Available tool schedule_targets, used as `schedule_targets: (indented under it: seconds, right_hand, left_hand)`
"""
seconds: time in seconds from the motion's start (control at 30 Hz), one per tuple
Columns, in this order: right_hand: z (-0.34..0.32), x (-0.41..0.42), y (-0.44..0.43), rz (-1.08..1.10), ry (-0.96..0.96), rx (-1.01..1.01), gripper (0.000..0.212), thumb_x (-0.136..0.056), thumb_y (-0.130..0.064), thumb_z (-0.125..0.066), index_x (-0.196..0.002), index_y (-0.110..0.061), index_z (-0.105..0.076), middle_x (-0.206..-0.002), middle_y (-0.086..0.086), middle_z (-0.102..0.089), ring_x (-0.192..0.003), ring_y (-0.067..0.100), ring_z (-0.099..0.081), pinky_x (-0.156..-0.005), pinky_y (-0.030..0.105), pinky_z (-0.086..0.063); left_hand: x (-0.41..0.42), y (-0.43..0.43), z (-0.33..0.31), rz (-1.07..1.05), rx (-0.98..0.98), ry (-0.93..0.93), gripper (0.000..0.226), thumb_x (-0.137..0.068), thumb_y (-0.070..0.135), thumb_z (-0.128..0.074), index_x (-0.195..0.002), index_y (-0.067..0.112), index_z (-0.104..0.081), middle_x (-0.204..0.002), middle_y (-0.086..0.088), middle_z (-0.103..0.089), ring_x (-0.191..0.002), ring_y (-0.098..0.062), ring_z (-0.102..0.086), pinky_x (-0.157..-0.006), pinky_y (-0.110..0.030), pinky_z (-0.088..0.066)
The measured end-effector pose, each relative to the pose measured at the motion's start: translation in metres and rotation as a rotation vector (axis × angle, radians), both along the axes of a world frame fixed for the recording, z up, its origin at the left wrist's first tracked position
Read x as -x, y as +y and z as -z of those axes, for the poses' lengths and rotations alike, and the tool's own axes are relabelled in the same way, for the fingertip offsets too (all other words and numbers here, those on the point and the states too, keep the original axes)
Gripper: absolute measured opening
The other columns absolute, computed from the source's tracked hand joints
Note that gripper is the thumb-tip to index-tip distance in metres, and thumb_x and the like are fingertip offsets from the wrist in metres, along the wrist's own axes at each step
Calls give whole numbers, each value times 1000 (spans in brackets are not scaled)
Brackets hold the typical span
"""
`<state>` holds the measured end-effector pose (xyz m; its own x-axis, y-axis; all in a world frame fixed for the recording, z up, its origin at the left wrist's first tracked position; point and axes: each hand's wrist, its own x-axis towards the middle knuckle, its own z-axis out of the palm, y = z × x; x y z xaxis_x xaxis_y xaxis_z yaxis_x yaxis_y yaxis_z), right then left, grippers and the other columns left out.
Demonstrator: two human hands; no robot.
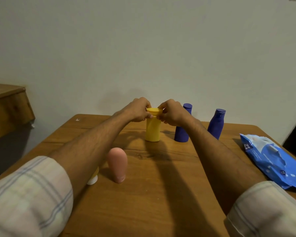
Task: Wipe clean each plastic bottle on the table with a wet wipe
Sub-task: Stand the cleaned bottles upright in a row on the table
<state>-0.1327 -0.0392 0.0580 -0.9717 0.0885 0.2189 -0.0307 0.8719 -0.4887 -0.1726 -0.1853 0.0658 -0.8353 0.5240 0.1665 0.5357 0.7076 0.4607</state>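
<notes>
Wooden table (161, 194) holds the blue wipe pack (272, 161) at its right edge. Toward the far edge stand the yellow bottle (152, 131), the left blue bottle (181, 134) and the right blue bottle (216, 124); the pink bottle (117, 165) stands nearer. Your left hand (138, 109) and right hand (173, 112) each pinch the yellow bottle's cap (154, 110).

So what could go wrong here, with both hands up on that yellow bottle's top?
Both hands, left hand and right hand, pinch only the top of the yellow bottle, so a hard twist might tip it. The nearer blue bottle stands just behind the right wrist and could get knocked. The pink bottle stands right beside the left forearm, so pulling that arm back may topple it.
</notes>
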Motion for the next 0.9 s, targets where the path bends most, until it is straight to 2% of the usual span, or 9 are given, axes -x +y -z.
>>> schedule_targets:
  seconds: [0.13, 0.33, 0.43, 0.57, 0.7, 0.77, 0.8, 0.87, 0.9]
  right_hand:
    - [2, 5, 0, 3, -1, -3, 37, -87, -9, -63, -122, -4, -55, -111, 16, -60, -89, 26, -63, -79, 37, -56]
    - [1, 6, -1, 22, -33, 0, 50, -87, -10, -63, -133, -7, -45, -122, 16, -55, -98, 28, -60, -84, 35, -53]
    - [-2, 2, 0, 41, -38, 15, 53, -86, -11, -65, -134, -10, -43, -125, 15, -53, -97, 26, -60, -78, 30, -52]
    - [-16, -9, -2, 84, 53, 66, 50, -82, -12, -70, -127, -13, -50, -122, 13, -55, -89, 19, -62, -59, 17, -44]
    - [-40, -34, -22, -7, 144, 84, 20, -81, -11, -70, -100, -6, -66, -99, 13, -66, -77, 17, -66, -59, 19, -52]
    - [-52, -51, -36, -147, 5, 177, 16, -83, -13, -69, -95, -2, -67, -89, 12, -70, -70, 16, -69, -60, 20, -56]
    - [-55, -60, -48, -221, -99, 205, 16, -83, -13, -68, -96, -2, -68, -88, 11, -71, -72, 17, -70, -63, 22, -57]
    - [-58, -69, -61, -310, -295, 185, 16, -84, -13, -67, -97, -4, -69, -90, 8, -72, -78, 16, -71, -73, 28, -58]
    - [-56, -71, -68, -342, -368, 155, 18, -84, -14, -67, -98, -5, -69, -91, 7, -72, -81, 16, -70, -77, 29, -57]
  left_hand:
    - [1, 0, -1, -18, -7, -12, 35, -91, 17, -66, -123, 4, -61, -99, -9, -63, -81, -19, -63, -61, -21, -46]
    - [0, -4, -3, -49, 22, -2, 53, -90, 16, -68, -139, 8, -50, -128, -16, -61, -102, -27, -64, -85, -34, -51]
    - [-6, -14, -10, -55, 46, 16, 56, -89, 16, -70, -140, 9, -48, -133, -16, -58, -112, -31, -61, -92, -37, -50]
    - [-15, -34, -25, -37, 90, 30, 45, -87, 12, -72, -129, 8, -57, -126, -14, -62, -106, -27, -64, -87, -35, -52]
    - [-31, -63, -42, 53, 207, -103, 20, -86, 0, -66, -103, 10, -69, -108, -12, -70, -90, -18, -68, -81, -31, -55]
    - [-42, -73, -48, 96, 301, -208, 22, -86, -1, -64, -105, 9, -68, -108, -12, -70, -98, -18, -66, -82, -27, -52]
    - [-51, -81, -48, 102, 364, -258, 27, -85, -2, -63, -110, 9, -67, -111, -11, -69, -104, -18, -63, -88, -29, -51]
    - [-61, -87, -46, 115, 501, -352, 38, -83, -4, -64, -119, 9, -63, -117, -8, -66, -111, -18, -58, -99, -34, -45]
    - [-64, -90, -45, 121, 554, -381, 41, -83, -3, -66, -122, 10, -62, -117, -5, -65, -111, -17, -57, -99, -34, -43]
